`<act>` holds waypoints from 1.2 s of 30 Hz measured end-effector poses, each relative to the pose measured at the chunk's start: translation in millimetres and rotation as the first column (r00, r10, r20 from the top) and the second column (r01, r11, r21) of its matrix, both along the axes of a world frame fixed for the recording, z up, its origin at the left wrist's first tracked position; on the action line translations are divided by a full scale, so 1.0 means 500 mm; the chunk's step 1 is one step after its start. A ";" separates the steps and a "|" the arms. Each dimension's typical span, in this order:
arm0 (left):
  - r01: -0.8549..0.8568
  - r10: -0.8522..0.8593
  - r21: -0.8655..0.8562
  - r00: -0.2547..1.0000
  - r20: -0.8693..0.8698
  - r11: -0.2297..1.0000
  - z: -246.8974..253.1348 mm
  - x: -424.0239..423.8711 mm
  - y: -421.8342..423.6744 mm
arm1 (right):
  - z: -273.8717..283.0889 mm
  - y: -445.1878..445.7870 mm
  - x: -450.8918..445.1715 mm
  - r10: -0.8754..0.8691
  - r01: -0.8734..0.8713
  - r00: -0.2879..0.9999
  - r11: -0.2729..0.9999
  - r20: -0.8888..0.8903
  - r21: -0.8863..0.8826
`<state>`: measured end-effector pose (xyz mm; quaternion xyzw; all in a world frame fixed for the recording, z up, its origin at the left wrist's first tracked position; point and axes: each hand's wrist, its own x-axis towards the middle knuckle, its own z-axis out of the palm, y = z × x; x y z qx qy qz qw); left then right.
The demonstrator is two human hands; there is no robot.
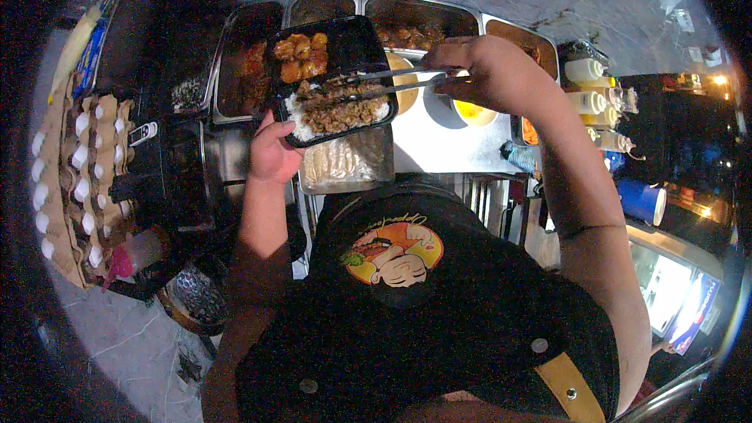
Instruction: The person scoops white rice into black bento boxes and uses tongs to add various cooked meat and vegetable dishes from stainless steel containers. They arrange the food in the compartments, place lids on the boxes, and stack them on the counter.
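My left hand (275, 150) grips the near left corner of a black plastic food tray (348, 32), thumb over the rim. White rice (298, 120) with browned chopped meat (346, 113) on top fills the tray's near part. Glazed orange-brown chunks (299, 57) sit in its far left compartment; the far right one shows bare black plastic. From the right, my right hand (479, 73) holds metal tongs (405, 81), whose tips reach onto the meat. Whether the tips pinch a piece cannot be made out. Steel pans (420, 12) of sauced food stand behind the tray.
Below the tray is a clear-covered container (346, 164) of pale food. A bowl of yellow food (474, 111) stands on the white counter (452, 150). Squeeze bottles (587, 103) line the right; cardboard egg trays (88, 176) stack at left. A blue cup (643, 202) lies far right.
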<state>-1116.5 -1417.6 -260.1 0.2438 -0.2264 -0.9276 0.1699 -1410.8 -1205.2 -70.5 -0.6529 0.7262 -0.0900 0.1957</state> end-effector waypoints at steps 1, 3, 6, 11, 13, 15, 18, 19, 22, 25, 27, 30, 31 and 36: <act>0.007 -0.007 -0.013 1.000 -0.010 1.000 -0.008 0.005 -0.003 | 0.006 -0.006 -0.001 0.029 -0.028 0.999 0.999 0.014 -0.023; 0.024 -0.025 -0.041 0.999 -0.030 0.999 -0.027 0.010 -0.011 | 0.012 -0.022 0.006 0.030 -0.031 0.999 0.999 -0.030 -0.011; 0.039 -0.044 -0.070 0.996 -0.081 0.997 -0.041 0.017 -0.015 | 0.023 -0.046 0.018 -0.040 0.051 0.992 0.994 -0.122 0.093; 0.057 -0.062 -0.043 0.991 -0.115 0.997 -0.028 0.008 -0.008 | 0.012 0.010 -0.038 -0.084 0.108 0.987 0.980 -0.139 0.169; 0.069 -0.072 -0.023 0.988 -0.140 0.997 -0.037 0.011 -0.011 | 0.017 0.011 -0.033 -0.042 0.052 0.996 0.990 -0.075 0.132; 0.094 -0.092 0.013 0.987 -0.134 0.995 -0.033 0.011 -0.010 | 0.016 0.018 -0.026 -0.019 0.024 0.999 0.993 -0.037 0.119; 0.033 -0.033 0.018 0.999 0.002 0.999 -0.004 0.003 0.003 | -0.013 0.018 0.007 -0.043 0.052 0.996 0.991 -0.076 0.121; 0.036 -0.036 0.016 0.999 -0.035 0.999 -0.007 0.001 0.003 | -0.022 0.011 0.020 -0.053 0.065 0.993 0.990 -0.102 0.121; 0.069 -0.069 -0.006 0.988 -0.139 0.998 -0.018 -0.003 -0.002 | -0.016 0.045 0.015 -0.082 0.082 0.997 0.996 -0.007 -0.032; 0.092 -0.092 0.001 0.994 -0.054 0.996 -0.026 -0.018 -0.004 | 0.002 0.103 0.015 -0.100 0.107 0.991 0.991 0.089 -0.078; 0.123 -0.122 -0.003 0.988 -0.095 0.992 -0.034 -0.025 0.001 | -0.014 0.139 0.027 -0.131 0.132 0.990 0.991 0.058 -0.008; 0.209 -0.205 0.010 0.968 -0.141 0.978 -0.039 -0.051 0.017 | -0.024 0.200 0.055 -0.223 0.232 0.965 0.971 0.139 -0.054; 0.246 -0.241 0.018 0.958 -0.153 0.969 -0.037 -0.064 0.027 | -0.029 0.225 0.061 -0.255 0.270 0.953 0.960 0.164 -0.072; 0.397 -0.394 0.068 0.917 -0.056 0.915 -0.034 -0.161 0.104 | -0.035 0.388 0.091 -0.444 0.459 0.881 0.886 0.164 -0.065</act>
